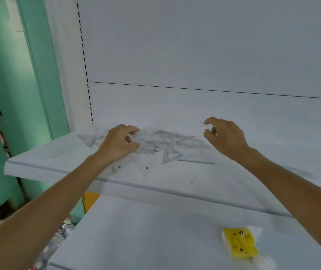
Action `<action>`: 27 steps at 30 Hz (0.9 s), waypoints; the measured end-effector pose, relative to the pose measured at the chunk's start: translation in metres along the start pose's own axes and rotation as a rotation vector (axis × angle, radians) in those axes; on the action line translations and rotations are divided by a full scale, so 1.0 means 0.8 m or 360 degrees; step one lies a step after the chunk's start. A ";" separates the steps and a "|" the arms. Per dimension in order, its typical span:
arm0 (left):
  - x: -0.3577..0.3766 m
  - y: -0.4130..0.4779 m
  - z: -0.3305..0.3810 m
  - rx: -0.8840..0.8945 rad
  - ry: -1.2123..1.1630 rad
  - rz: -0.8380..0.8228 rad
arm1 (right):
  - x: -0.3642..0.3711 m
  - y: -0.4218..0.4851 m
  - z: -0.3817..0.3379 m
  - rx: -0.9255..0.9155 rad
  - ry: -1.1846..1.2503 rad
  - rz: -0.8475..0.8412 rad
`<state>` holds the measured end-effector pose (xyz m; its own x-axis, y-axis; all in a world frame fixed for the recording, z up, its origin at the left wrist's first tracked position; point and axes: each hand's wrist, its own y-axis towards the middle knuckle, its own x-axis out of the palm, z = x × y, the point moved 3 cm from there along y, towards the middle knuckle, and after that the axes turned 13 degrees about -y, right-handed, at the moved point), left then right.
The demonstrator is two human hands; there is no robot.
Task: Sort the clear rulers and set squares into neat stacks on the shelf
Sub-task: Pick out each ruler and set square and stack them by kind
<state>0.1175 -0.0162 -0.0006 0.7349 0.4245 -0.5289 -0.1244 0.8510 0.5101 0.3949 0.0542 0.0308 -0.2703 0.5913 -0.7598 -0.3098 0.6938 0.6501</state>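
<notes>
Rulers blurred, overlapping, edges indistinct; left hand grip unclear; right hand grip loose, empty.

You've got the clear rulers and set squares in one messy, overlapping heap, lying flat on the white shelf toward its left end. One small set square pokes out at the front of the heap, and another sits at the left edge. The markings are too blurry to read. No neat stacks yet.
</notes>
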 end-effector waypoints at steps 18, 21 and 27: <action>0.190 0.015 0.153 0.0341 -0.0144 -0.0332 | -0.071 -0.118 0.231 0.0179 -0.0455 -0.0088; 0.232 0.019 0.185 0.0291 -0.0196 -0.0290 | -0.082 -0.132 0.285 0.0177 -0.0372 -0.0200; 0.347 0.013 0.269 0.0313 -0.0257 -0.0393 | -0.115 -0.164 0.419 0.0158 -0.0262 -0.0354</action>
<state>0.4633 0.0440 0.0040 0.8247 0.1458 -0.5464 0.1891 0.8394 0.5095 0.7661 0.0470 0.0139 -0.0518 0.4733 -0.8794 -0.2518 0.8459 0.4701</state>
